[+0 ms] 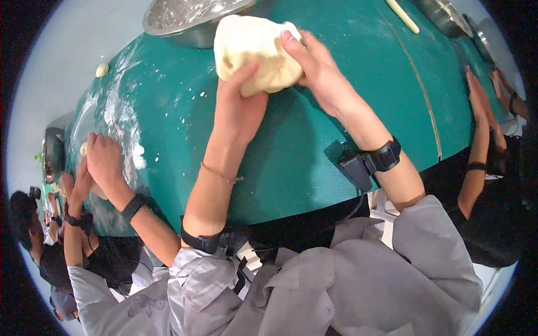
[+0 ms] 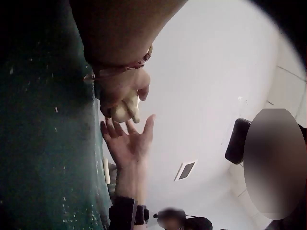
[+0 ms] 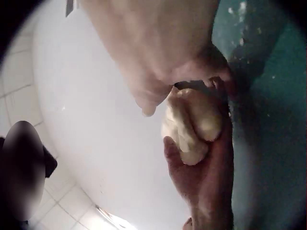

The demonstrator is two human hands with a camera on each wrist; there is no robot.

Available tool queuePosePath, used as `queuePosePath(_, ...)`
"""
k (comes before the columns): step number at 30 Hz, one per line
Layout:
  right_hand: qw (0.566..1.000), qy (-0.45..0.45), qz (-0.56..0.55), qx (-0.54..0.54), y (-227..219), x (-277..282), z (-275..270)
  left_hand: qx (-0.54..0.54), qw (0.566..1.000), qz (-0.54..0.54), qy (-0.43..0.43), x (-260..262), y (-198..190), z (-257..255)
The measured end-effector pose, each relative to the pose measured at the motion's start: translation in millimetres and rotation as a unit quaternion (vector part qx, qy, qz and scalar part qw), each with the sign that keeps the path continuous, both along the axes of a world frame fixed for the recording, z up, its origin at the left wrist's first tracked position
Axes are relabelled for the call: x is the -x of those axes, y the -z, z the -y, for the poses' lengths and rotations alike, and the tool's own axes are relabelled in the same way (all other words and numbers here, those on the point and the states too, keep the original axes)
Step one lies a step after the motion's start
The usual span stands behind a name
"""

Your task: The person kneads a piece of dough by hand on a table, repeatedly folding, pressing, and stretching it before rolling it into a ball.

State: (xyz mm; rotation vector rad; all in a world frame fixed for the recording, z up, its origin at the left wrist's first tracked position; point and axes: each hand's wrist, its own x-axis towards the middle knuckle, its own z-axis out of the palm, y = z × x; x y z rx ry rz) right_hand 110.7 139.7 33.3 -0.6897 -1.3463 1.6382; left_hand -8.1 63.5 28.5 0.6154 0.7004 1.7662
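Observation:
A thick, pale lump of dough [image 1: 252, 47] is held up over the green table, folded and creased on its underside in the right wrist view. My left hand [image 1: 242, 112] grips it from below and the near side, thumb bent over its face. On the other side, my right hand [image 1: 326, 75] has its thumb against the dough's edge in the head view. From the left wrist view, that same right hand [image 2: 129, 148] shows spread, fairly straight fingers with their tips right at the dough.
A floury metal bowl [image 1: 190, 25] stands beyond the dough, and another metal bowl [image 1: 445, 17] at the far right near a dough strip [image 1: 402, 15]. Flour [image 1: 120, 112] dusts the table's left part. Other people's hands [image 1: 105, 159] work at left; more hands [image 1: 479, 98] are at right.

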Motion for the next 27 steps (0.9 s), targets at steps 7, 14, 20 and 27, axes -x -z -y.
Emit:
queuePosePath(7,0.979,0.131,0.047,-0.147,4,8,9,-0.012,0.928,-0.324,-0.182,6,-21,4)
queuePosePath(14,0.947,0.152,0.148,-0.242,0,7,22,0.080,0.885,-0.358,-0.287,-12,-2,2)
queuePosePath(20,0.948,0.126,0.128,-0.264,-11,10,15,0.065,0.925,-0.309,-0.209,6,-3,-1)
queuePosePath(27,0.957,0.132,0.182,-0.186,-4,-11,-28,0.083,0.874,-0.416,-0.236,-20,-25,7)
